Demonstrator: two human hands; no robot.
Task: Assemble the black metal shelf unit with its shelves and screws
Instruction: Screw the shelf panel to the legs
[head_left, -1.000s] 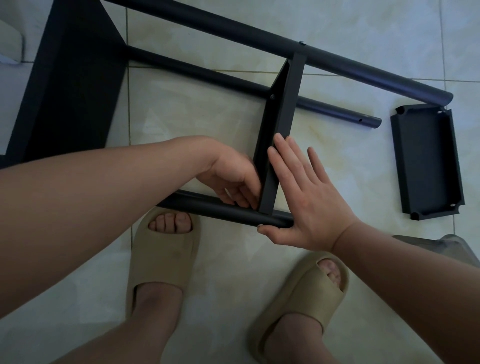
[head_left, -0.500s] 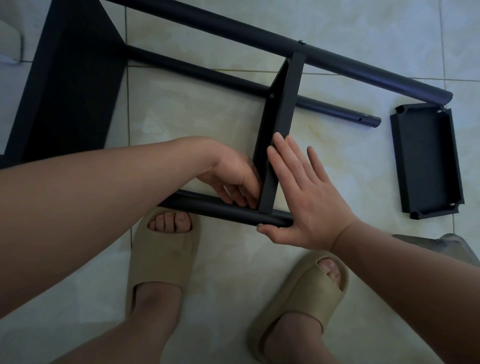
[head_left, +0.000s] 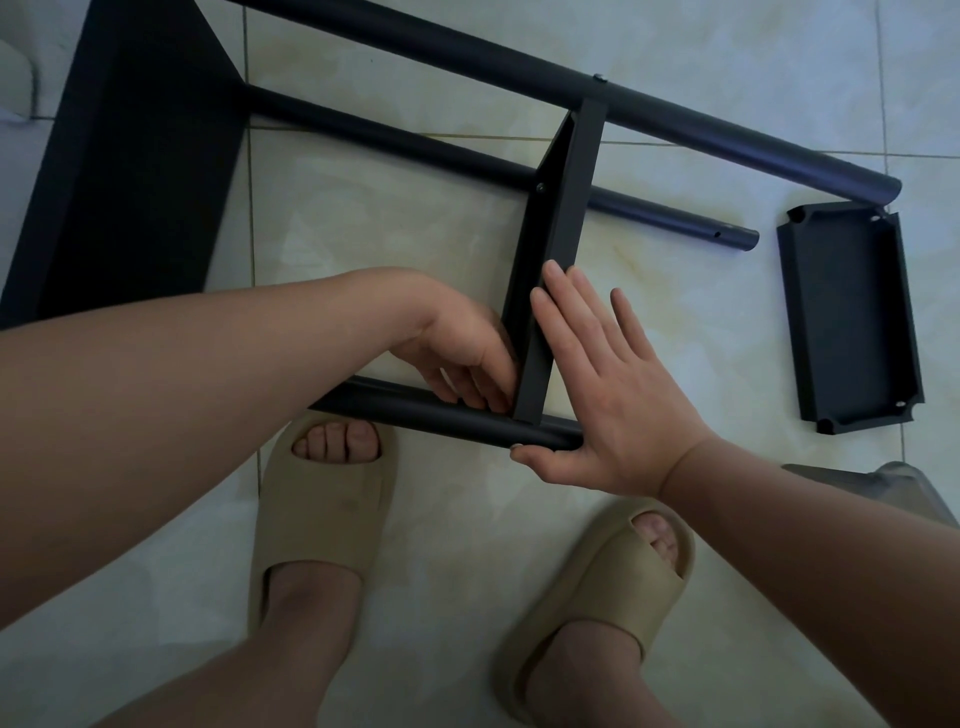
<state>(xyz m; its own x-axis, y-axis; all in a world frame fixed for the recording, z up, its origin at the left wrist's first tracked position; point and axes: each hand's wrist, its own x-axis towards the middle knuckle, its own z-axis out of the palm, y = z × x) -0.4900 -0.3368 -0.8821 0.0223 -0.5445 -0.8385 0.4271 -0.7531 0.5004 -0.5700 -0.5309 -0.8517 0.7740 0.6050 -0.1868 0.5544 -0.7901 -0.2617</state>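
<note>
The black shelf unit lies on its side on the tiled floor. A small middle shelf (head_left: 563, 208) stands on edge between the far tube (head_left: 675, 130) and the near tube (head_left: 415, 410). My left hand (head_left: 462, 353) has its fingers curled into the inner corner where that shelf meets the near tube; what they hold is hidden. My right hand (head_left: 608, 395) lies flat against the shelf's outer face, thumb under the near tube's end. Screws show at the far tube (head_left: 601, 78) and on the shelf's inner wall (head_left: 540, 187).
A larger black shelf (head_left: 135, 156) is joined to the tubes at the far left. A fourth tube (head_left: 649, 208) runs behind the middle shelf. A loose shelf tray (head_left: 852, 322) lies at the right. My feet in beige slippers (head_left: 322, 519) (head_left: 597, 597) stand below the near tube.
My left hand's fingers have shifted slightly at the shelf corner. The right hand and the frame have stayed in place.
</note>
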